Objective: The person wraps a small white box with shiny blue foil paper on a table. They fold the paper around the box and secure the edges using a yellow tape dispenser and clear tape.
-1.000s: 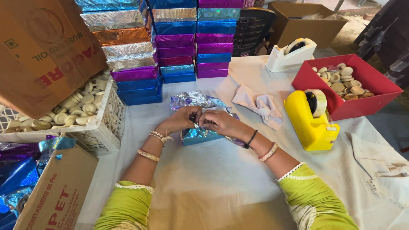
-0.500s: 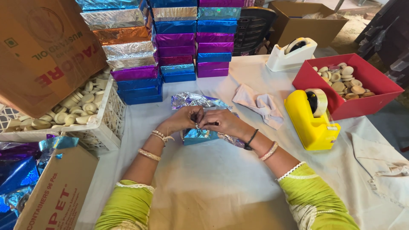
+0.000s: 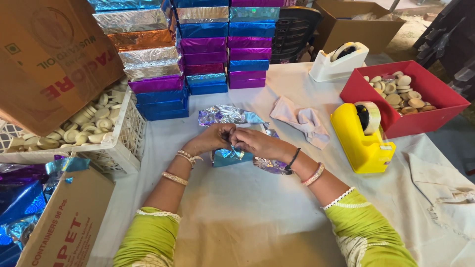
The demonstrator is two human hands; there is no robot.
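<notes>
I see the white-clothed table (image 3: 237, 217) carrying stacked foil-wrapped boxes (image 3: 198, 54) along its far edge, kept apart from the work area. A white crate (image 3: 118, 148) of pale discs sits left; a red tray (image 3: 430, 94) of the same sits right. The yellow tape dispenser (image 3: 363, 141) stands near the right hand (image 3: 257, 142). At centre, the left hand (image 3: 213, 138) and right hand pinch the foil sheet (image 3: 232, 116) around a small blue box (image 3: 230, 157), fingertips meeting to hold a fold down.

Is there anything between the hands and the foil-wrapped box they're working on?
Nothing visible: the left hand and right hand already touch the foil-wrapped box, fingers pinching its blue foil on top.
</notes>
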